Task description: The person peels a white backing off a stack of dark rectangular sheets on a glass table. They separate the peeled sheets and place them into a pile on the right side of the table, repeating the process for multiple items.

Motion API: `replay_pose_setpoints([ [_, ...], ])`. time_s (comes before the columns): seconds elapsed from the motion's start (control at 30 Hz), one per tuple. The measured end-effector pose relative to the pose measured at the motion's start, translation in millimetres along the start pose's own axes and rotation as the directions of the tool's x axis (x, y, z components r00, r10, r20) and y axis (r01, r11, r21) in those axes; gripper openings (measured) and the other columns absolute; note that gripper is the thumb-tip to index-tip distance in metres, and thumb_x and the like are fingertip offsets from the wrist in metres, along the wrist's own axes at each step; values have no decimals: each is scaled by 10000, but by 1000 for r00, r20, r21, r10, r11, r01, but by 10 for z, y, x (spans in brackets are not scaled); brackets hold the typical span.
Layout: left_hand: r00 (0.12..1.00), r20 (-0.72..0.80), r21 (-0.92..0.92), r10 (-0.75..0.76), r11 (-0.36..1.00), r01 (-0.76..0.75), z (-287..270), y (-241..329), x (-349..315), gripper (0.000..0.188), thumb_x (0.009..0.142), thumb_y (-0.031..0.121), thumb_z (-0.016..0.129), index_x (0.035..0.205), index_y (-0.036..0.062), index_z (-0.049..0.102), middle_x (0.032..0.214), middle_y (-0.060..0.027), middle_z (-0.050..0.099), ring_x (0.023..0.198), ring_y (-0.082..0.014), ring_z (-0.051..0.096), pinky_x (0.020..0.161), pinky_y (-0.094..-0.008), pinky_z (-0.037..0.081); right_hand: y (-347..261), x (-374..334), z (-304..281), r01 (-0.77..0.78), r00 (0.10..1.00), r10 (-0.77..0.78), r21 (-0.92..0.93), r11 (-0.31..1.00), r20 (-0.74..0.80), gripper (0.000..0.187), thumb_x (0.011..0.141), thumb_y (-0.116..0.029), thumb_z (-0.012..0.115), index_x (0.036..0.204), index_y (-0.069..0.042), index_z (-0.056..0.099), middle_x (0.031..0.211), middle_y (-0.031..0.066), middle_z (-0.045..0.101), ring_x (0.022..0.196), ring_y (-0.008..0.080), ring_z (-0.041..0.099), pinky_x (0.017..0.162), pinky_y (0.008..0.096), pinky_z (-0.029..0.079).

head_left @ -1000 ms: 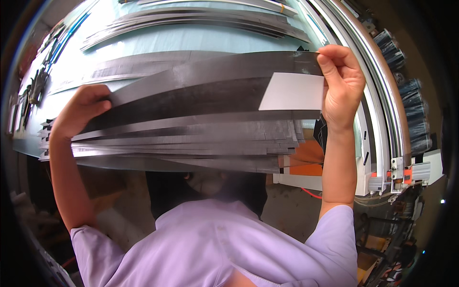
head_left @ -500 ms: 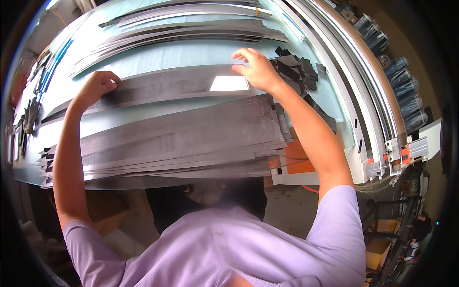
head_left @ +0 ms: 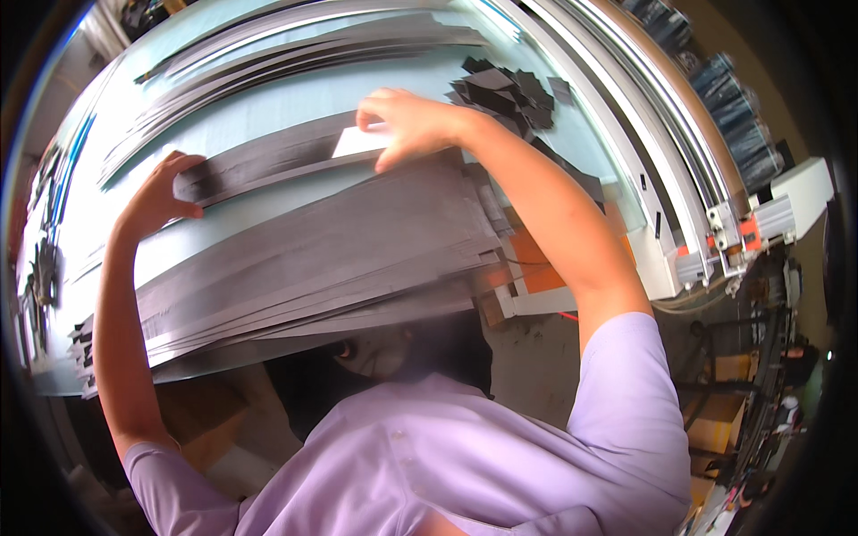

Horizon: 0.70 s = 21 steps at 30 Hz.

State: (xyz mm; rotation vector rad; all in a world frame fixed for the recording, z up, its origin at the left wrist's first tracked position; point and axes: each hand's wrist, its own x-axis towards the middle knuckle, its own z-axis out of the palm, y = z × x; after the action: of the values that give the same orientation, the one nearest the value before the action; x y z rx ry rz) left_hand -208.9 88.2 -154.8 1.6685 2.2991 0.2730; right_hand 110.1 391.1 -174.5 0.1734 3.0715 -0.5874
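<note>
A long dark grey strip point(head_left: 277, 161) lies across the glass-like tabletop, with a bright white patch point(head_left: 357, 141) near its right end. My left hand point(head_left: 156, 198) spans the strip's left part, fingers at the far edge and thumb at the near edge. At the other end my right hand point(head_left: 413, 129) grips across the strip the same way, covering its tip. Closer to me, a broad stack of dark grey strips point(head_left: 322, 241) is fanned unevenly along the table's front edge.
More bundles of grey strips point(head_left: 295, 55) lie at the back. A heap of small dark offcuts point(head_left: 505, 94) sits beyond my right forearm. Along the right runs a metal rail point(head_left: 626, 98) with an end bracket point(head_left: 733, 232). Dark tools point(head_left: 43, 268) lie at the far left edge.
My right hand has come left and down onto the strip's right end. My left hand has spread its thumb and fingers across the strip. The view has shifted slightly.
</note>
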Motion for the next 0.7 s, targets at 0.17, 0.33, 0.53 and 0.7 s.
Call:
replay_pose_setpoints([
  [0.17,997,-75,-53,4,999,-8,108,127,-19,900,621,2,888,1463,61,576,1443,-136,550,1357,-330,515,1206,-413,377,36,-69,2,-196,947,280,409,891,-157,692,871,-220,786,1475,-28,507,1291,162,618,1238,293,569,1072,422,468],
  [0.33,1000,-2,-51,15,999,-15,83,143,106,878,629,-52,867,1455,39,585,1419,-138,562,1358,-311,517,1223,-380,353,144,-74,41,-314,810,580,775,549,-83,576,943,-122,644,1488,-9,495,1261,142,624,1139,238,578,997,398,486],
  [0.53,982,-169,34,82,996,-77,194,-140,-112,1006,698,-41,855,1601,139,452,1592,-158,475,1485,-333,432,1244,-440,346,537,-878,-414,29,866,337,708,705,-370,298,1003,-183,698,1212,30,695,1172,144,713,1068,191,691,950,316,567],
  [0.7,940,-310,157,140,983,-95,287,314,-515,853,804,-61,783,1567,201,507,1618,-113,478,1496,-339,447,1244,-494,371,390,-2370,-689,-405,693,522,331,852,-496,140,951,-107,710,950,26,752,873,41,735,845,103,660,818,272,531],
])
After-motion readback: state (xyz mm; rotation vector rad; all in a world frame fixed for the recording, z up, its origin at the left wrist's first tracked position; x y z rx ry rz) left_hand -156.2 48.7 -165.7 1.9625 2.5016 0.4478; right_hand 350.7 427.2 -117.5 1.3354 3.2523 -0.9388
